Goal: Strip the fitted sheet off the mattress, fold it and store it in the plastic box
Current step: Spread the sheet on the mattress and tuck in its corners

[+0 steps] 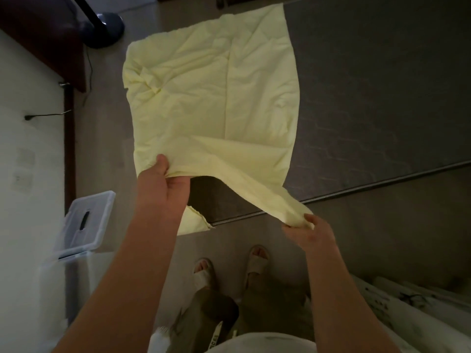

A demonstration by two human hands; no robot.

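Observation:
A pale yellow fitted sheet [211,98], folded into a rough rectangle, lies spread over the bare grey mattress [382,98], its left part hanging past the mattress edge. My left hand [163,184] pinches the near left edge of the sheet, thumb on top. My right hand [309,231] grips the near right corner, bunched and pulled toward me off the mattress edge. A clear plastic box [63,281] stands on the floor at the lower left, with its lid [85,222] open.
A dark fan base [102,29] with a cable stands on the floor at the top left, beside dark wooden furniture [43,34]. My feet in slippers [229,268] stand at the mattress's corner. White patterned bedding [407,309] lies at the lower right.

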